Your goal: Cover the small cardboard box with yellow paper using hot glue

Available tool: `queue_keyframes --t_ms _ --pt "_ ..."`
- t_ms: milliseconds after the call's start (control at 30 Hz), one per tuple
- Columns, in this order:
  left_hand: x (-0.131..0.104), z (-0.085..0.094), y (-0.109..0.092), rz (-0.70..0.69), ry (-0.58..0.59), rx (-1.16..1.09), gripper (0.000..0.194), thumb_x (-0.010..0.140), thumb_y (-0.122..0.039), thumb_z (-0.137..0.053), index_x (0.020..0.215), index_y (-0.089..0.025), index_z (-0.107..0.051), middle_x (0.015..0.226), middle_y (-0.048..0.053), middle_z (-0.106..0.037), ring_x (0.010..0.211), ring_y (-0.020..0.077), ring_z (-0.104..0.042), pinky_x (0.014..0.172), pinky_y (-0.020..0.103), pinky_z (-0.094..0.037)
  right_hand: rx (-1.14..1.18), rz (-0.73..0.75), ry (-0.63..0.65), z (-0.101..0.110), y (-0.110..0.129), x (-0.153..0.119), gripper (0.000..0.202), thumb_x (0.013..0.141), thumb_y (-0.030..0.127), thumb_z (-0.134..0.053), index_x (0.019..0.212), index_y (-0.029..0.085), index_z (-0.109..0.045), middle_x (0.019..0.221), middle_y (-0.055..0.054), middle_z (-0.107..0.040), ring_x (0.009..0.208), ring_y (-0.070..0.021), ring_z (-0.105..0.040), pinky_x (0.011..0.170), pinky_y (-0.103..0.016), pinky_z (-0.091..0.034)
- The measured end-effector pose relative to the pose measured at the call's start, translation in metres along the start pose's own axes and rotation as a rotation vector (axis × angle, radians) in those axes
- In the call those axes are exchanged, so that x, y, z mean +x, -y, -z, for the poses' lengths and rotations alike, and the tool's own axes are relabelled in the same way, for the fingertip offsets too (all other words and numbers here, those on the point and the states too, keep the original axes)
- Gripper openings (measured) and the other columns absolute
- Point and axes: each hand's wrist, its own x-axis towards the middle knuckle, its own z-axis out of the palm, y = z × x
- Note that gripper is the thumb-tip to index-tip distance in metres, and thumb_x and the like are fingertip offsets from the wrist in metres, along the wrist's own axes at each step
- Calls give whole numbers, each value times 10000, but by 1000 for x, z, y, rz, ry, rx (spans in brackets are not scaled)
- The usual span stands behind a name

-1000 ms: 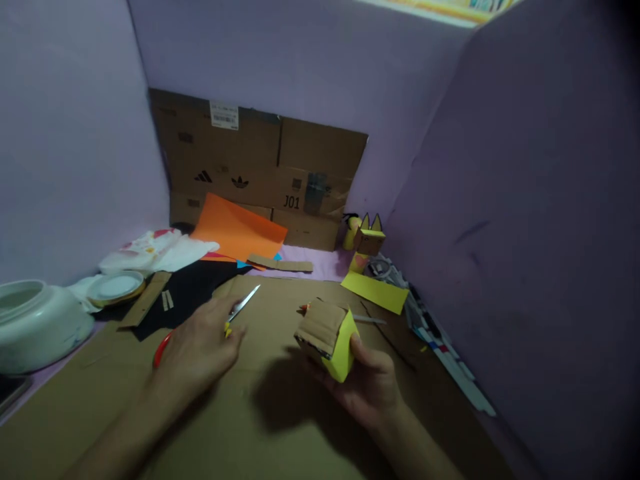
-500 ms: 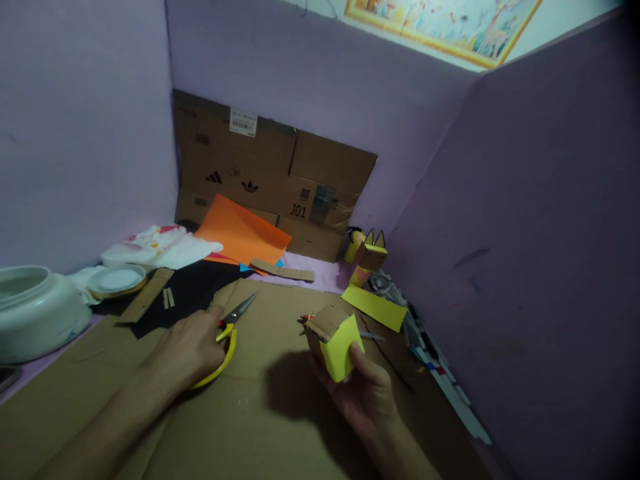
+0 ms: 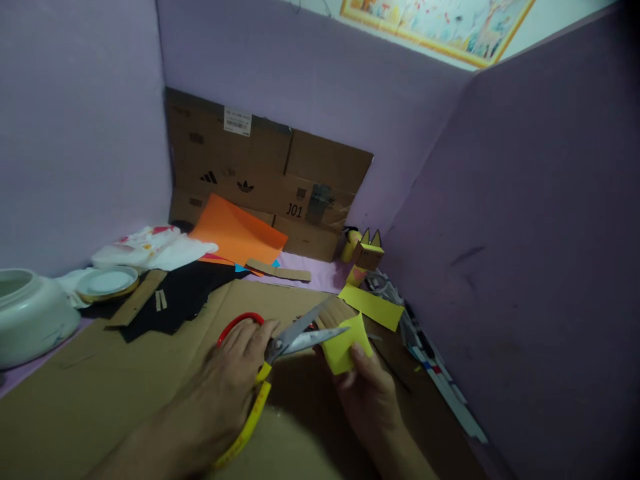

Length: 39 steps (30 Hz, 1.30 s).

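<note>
Scissors (image 3: 280, 347) with one red and one yellow handle are held in my left hand (image 3: 225, 373), their blades apart and pointing right. The lower blade lies across the top edge of a yellow-faced cardboard piece (image 3: 343, 350); whether it touches is unclear. My right hand (image 3: 373, 393) grips that piece from below, with the thumb on its yellow face. Brown cardboard shows on the piece's upper side, partly behind the blades.
A yellow paper strip (image 3: 373, 307) and a cardboard figure with pointed ears (image 3: 367, 257) are at the right. Orange paper (image 3: 237, 230), black paper (image 3: 187, 300), a lid (image 3: 107, 282) and a white pot (image 3: 37, 320) stand behind and left. Cardboard (image 3: 140, 373) covers the table.
My left hand has brought the scissors up and right to the yellow-faced piece, and their blades have opened. My right hand still holds the piece, slightly turned.
</note>
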Motion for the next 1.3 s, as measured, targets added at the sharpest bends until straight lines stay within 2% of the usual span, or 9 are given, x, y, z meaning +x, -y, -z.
queue_keyframes --t_ms 67,167,433,567,700,867,1100,1300 --pt "-4 -5 -1 -17 91 38 700 728 -72 -426 1385 -257 -270 1340 112 -434 1231 296 -373 989 449 -330 -19 22 -5 1 -1 0 551 644 291 -696 1165 256 -520 1013 -49 -675 980 -273 -605 879 -443 -459" --pt "-7 -8 -5 -17 175 76 721 741 -66 -412 1403 -265 -210 1321 124 -443 1193 291 -409 955 438 -367 -39 32 7 0 0 -2 586 625 271 -710 1167 273 -488 1042 -45 -661 999 -284 -597 887 -444 -452" --pt "-3 -9 -8 -11 123 232 627 766 -97 -387 1376 -197 -281 1223 163 -498 1112 328 -441 917 510 -362 -58 32 18 -8 1 -6 707 576 248 -757 1190 274 -409 1003 -47 -664 961 -291 -616 863 -447 -458" --pt "-3 -8 -11 -23 128 242 619 767 -83 -371 1364 -222 -282 1163 143 -519 1046 307 -479 867 493 -405 -64 10 -12 -9 -1 -7 739 574 261 -760 1211 271 -383 1021 -56 -663 966 -294 -617 854 -448 -463" --pt "-3 -6 -14 -7 161 280 591 769 -70 -338 1350 -170 -293 1091 150 -535 982 292 -506 818 473 -440 -51 13 -26 -9 -2 -7 754 561 262 -770 1207 260 -382 1008 -59 -666 937 -295 -629 847 -444 -468" --pt "-4 -6 -14 -2 172 345 599 753 -44 -329 1339 -164 -294 1061 143 -543 968 294 -511 772 472 -460 -38 18 -38 -9 -2 -6 759 554 252 -784 1197 250 -382 982 -54 -680 894 -272 -646 824 -417 -483" --pt "-5 -6 -9 -44 187 327 637 727 22 -304 1334 -169 -273 1046 124 -557 960 262 -533 786 435 -477 -21 38 -29 -8 -2 -7 736 561 229 -781 1191 230 -400 956 -52 -689 829 -230 -660 757 -343 -507" --pt "-2 -2 -7 -74 209 284 642 707 7 -332 1319 -177 -279 1050 128 -565 936 269 -545 786 448 -476 -42 28 -37 -9 -2 -3 795 549 248 -783 1232 231 -377 939 -56 -681 822 -246 -657 747 -367 -511"
